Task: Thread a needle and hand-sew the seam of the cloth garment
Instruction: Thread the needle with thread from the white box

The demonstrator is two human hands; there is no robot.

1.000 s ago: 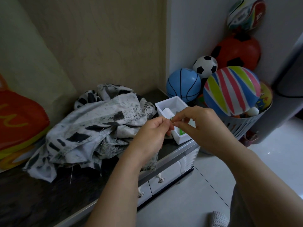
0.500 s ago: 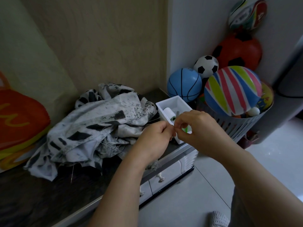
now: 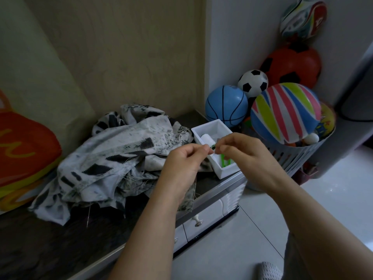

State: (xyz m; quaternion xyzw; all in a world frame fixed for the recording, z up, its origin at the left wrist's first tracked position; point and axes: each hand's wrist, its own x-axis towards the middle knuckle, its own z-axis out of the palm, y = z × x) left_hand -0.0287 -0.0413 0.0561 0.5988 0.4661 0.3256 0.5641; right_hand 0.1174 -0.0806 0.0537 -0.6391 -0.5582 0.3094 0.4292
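A crumpled white garment with black patches (image 3: 121, 150) lies heaped on the dark counter (image 3: 40, 249). My left hand (image 3: 185, 164) and my right hand (image 3: 246, 156) meet fingertip to fingertip just above a white box (image 3: 210, 126) at the counter's right end. Each hand is pinched shut. The right seems to hold a fine needle and the left a thread end, both almost too thin to see. A white thread spool (image 3: 206, 138) and a green item (image 3: 223, 160) sit in the box. A thin needle-like sliver (image 3: 88, 217) hangs below the garment's front edge.
A white slatted basket (image 3: 298, 156) full of coloured balls stands on the floor right of the counter. An orange cushion (image 3: 22, 150) lies at the far left. Drawers with knobs (image 3: 201, 221) sit under the counter edge. Walls close in behind.
Both hands have stayed pinched together over the white box, with only small finger shifts. The garment has not moved.
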